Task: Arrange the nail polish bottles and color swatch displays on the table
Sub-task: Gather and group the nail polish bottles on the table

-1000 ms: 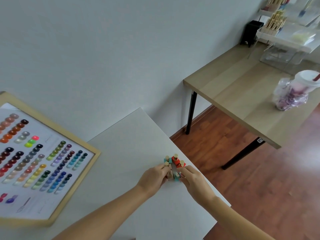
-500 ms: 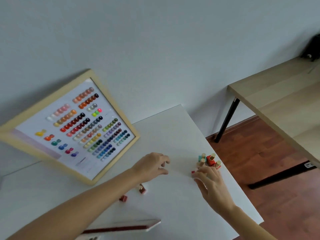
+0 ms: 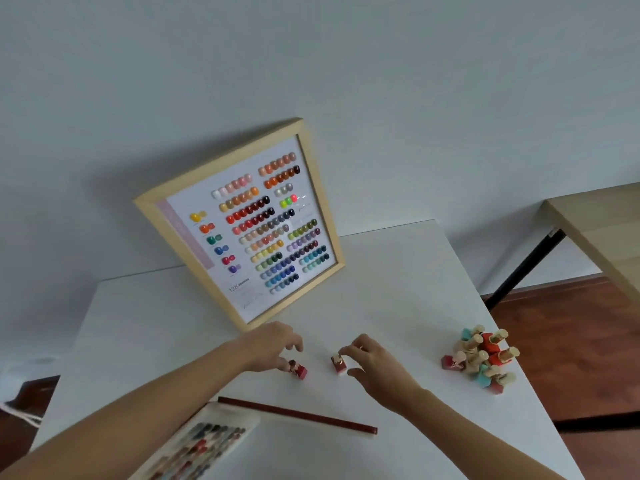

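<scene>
A wood-framed colour swatch display (image 3: 239, 220) leans against the wall at the back of the white table (image 3: 398, 289). My left hand (image 3: 273, 348) pinches a small dark red nail polish bottle (image 3: 299, 370) standing on the table. A little to its right, my right hand (image 3: 372, 358) holds another red bottle (image 3: 338, 364) by its top. A cluster of several red, teal and beige bottles (image 3: 483, 356) stands near the table's right edge. A second swatch display (image 3: 197, 445) with a dark red edge lies flat at the front.
A light wooden table (image 3: 602, 237) with black legs stands to the right, over a reddish wood floor (image 3: 571, 327). The white table's right edge runs close to the bottle cluster.
The view has swung left. Both hands left the bottle cluster and moved left to the table's middle, each closing on a separate red bottle.
</scene>
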